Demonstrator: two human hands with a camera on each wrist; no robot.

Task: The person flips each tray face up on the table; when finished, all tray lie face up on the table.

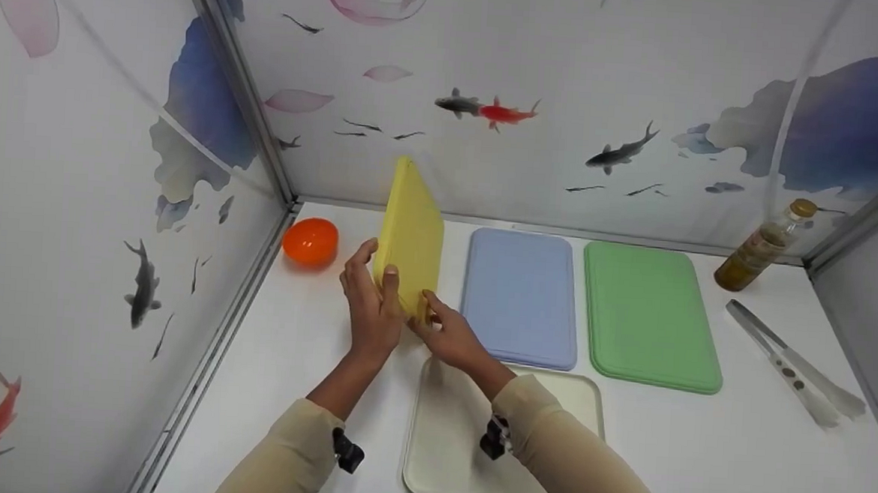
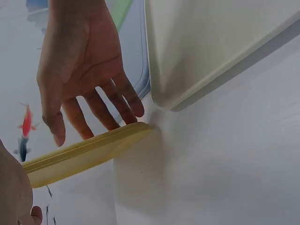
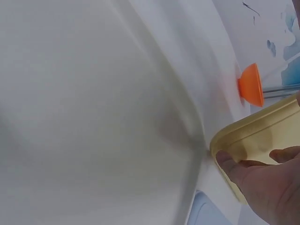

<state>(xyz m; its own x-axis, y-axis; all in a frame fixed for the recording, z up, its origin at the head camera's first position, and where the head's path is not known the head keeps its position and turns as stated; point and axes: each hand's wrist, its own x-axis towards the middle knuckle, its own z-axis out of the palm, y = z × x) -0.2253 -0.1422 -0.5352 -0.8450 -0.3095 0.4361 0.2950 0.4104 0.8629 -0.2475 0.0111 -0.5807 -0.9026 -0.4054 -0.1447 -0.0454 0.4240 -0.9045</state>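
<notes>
A yellow rectangular tray (image 1: pixel 413 238) with a raised rim stands tilted up on edge above the white table. My left hand (image 1: pixel 371 322) grips its side, the thumb on the right-hand face and the fingers round the other. At the near lower corner, my right hand (image 1: pixel 445 337) touches the tray with spread, fairly straight fingers (image 2: pixel 96 110). In the right wrist view, fingertips rest on the yellow tray (image 3: pixel 262 131) near its rounded corner. Below the hands lies a larger beige tray (image 1: pixel 444 442). A blue tray-shaped panel (image 1: pixel 523 296) lies flat just right of my hands.
Right of the blue one lies a similar green panel (image 1: pixel 653 318). An orange bowl (image 1: pixel 310 241) stands in the back left corner. At the right are a glass bottle (image 1: pixel 758 252) of brownish liquid and metal tongs (image 1: pixel 793 363). Patterned wall panels (image 1: pixel 533 169) enclose the table.
</notes>
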